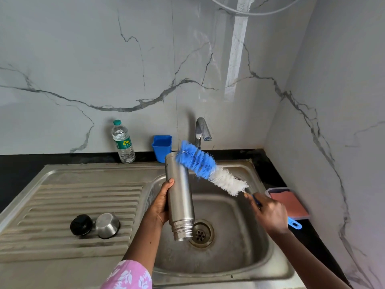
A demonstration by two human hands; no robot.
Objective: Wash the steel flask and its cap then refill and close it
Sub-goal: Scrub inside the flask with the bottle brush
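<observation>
Flask: Your left hand [161,202] was wrapped round the steel flask [180,197], holding it over the sink basin [239,257] with its threaded mouth tipped down beside the drain [201,232]. Its inside was out of sight.
Brush: Your right hand [270,211] clenched the bottle brush [208,167] by its handle, and the blue bristles lay against the flask's upper end.
Cap parts: The black stopper [81,224] and the steel cup lid [107,225] sat just beside each other on the drainboard [62,197], the lid mouth down.
Water bottle [123,142]: It stood upright by the wall, capped, with water inside.
Blue cup [162,147]: It stood near the tap [202,130]. You could not tell its contents.
Clear box [288,203]: It sat right of the sink and held a pink pad.
</observation>
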